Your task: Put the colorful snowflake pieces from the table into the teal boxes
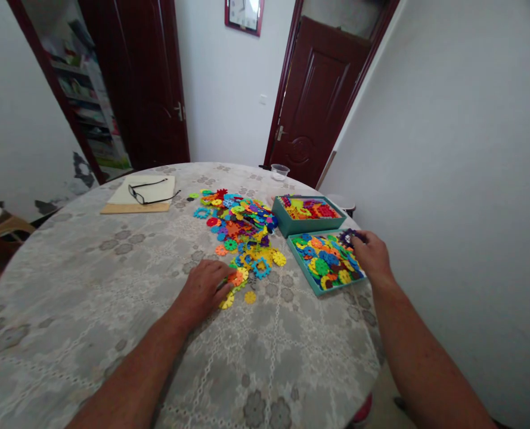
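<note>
Plastic discs [242,229], left hand [204,289] touching, right hand [372,253] at tray [327,262]

Even, soft daylight; wide-angle bending at edges; slightly soft focus.

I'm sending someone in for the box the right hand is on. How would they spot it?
On the round table, right of the heap of plastic discs, lie two teal trays. It is the nearer tray, at the table's right edge under the right hand; it is shallower than the far tray.

Your single head camera looks forward and down across the round worktop [90,286] from close above, facing the far doors [318,101].
</note>
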`<move>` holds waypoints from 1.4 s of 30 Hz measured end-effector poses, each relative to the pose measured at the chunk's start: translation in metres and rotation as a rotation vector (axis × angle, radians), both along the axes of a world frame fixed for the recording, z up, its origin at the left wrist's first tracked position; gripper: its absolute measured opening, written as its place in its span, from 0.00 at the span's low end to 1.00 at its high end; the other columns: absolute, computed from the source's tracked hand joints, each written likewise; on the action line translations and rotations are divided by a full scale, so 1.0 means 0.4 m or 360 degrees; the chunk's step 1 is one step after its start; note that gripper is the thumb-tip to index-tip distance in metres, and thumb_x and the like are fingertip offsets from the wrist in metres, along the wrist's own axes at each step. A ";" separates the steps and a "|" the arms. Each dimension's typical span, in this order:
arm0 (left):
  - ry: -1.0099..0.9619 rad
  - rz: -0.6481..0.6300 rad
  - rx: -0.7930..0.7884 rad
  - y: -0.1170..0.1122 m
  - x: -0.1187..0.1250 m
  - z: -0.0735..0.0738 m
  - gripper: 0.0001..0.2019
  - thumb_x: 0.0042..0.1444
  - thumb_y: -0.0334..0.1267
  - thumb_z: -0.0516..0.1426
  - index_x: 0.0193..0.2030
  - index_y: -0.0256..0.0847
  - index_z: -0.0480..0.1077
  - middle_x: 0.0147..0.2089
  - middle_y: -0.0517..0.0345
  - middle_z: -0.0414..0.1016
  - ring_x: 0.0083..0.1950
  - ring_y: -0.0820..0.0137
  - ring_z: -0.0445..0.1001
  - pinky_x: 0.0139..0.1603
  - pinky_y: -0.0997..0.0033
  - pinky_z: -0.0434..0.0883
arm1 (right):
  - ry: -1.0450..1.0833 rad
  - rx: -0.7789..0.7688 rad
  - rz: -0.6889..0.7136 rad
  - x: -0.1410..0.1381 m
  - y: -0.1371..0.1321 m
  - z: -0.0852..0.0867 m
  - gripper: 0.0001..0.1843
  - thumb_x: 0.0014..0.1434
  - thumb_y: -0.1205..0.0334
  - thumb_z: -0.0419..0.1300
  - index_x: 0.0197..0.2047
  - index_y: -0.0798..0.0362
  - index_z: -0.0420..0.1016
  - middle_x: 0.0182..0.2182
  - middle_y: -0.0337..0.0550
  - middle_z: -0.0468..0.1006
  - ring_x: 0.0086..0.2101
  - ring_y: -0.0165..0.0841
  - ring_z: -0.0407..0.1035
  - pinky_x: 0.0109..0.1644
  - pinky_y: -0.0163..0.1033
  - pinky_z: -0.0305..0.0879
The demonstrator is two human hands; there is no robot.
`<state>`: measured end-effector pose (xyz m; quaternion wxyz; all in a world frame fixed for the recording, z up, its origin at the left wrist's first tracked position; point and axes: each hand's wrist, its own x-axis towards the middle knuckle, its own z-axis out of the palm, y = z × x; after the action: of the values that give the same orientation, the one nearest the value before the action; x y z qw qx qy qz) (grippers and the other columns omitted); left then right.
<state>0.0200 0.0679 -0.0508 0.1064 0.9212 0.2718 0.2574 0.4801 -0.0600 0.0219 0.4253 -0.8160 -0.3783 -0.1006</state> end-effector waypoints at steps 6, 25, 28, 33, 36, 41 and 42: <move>-0.0072 0.0030 -0.0044 0.000 -0.001 0.000 0.09 0.66 0.42 0.57 0.48 0.44 0.76 0.48 0.50 0.81 0.51 0.57 0.74 0.55 0.55 0.67 | 0.0017 -0.0057 0.0047 -0.003 0.023 0.003 0.25 0.58 0.50 0.58 0.50 0.57 0.83 0.43 0.53 0.85 0.38 0.40 0.76 0.47 0.44 0.71; -0.0119 0.0011 -0.0031 -0.010 -0.005 0.001 0.11 0.66 0.40 0.59 0.52 0.44 0.77 0.49 0.49 0.80 0.52 0.58 0.75 0.55 0.55 0.70 | 0.0989 0.0429 0.0322 0.045 0.355 0.124 0.16 0.54 0.63 0.67 0.46 0.58 0.75 0.23 0.37 0.76 0.24 0.30 0.74 0.29 0.33 0.75; -0.0124 0.0012 -0.0019 -0.007 -0.005 -0.003 0.10 0.66 0.40 0.59 0.51 0.44 0.77 0.47 0.49 0.80 0.51 0.58 0.75 0.54 0.54 0.70 | 0.1036 0.0482 0.0258 0.050 0.368 0.125 0.18 0.51 0.67 0.66 0.47 0.58 0.74 0.22 0.36 0.75 0.24 0.32 0.75 0.27 0.34 0.74; -0.0147 0.0043 -0.0024 -0.012 -0.002 -0.003 0.10 0.65 0.40 0.59 0.51 0.44 0.77 0.48 0.48 0.80 0.51 0.58 0.75 0.54 0.54 0.70 | 0.0977 0.0535 0.0269 -0.011 0.303 0.088 0.16 0.50 0.66 0.63 0.44 0.56 0.77 0.26 0.38 0.77 0.27 0.32 0.75 0.28 0.33 0.75; -0.0109 0.0067 -0.0023 -0.019 0.001 0.002 0.10 0.64 0.41 0.61 0.50 0.44 0.77 0.48 0.48 0.79 0.51 0.57 0.74 0.55 0.54 0.69 | 0.0912 0.0483 0.0411 -0.113 0.234 0.073 0.13 0.51 0.62 0.62 0.42 0.54 0.79 0.33 0.42 0.80 0.31 0.32 0.76 0.31 0.33 0.75; -0.0023 0.0105 -0.0074 -0.026 0.003 0.008 0.14 0.61 0.45 0.65 0.51 0.44 0.77 0.51 0.48 0.78 0.54 0.57 0.73 0.58 0.53 0.69 | 0.0474 -0.0309 0.1067 -0.347 0.132 0.057 0.16 0.62 0.55 0.59 0.49 0.52 0.80 0.33 0.44 0.82 0.30 0.34 0.75 0.36 0.39 0.74; -0.0019 0.0109 -0.0079 -0.028 0.003 0.011 0.14 0.62 0.45 0.65 0.51 0.44 0.77 0.51 0.48 0.77 0.54 0.57 0.73 0.58 0.54 0.69 | 0.0329 -0.0424 0.1195 -0.389 0.122 0.047 0.17 0.63 0.56 0.59 0.52 0.51 0.80 0.37 0.45 0.83 0.32 0.35 0.76 0.39 0.41 0.75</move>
<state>0.0213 0.0568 -0.0464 0.1220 0.9068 0.3088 0.2597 0.3243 -0.0113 0.0408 0.3589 -0.6751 -0.6147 0.1939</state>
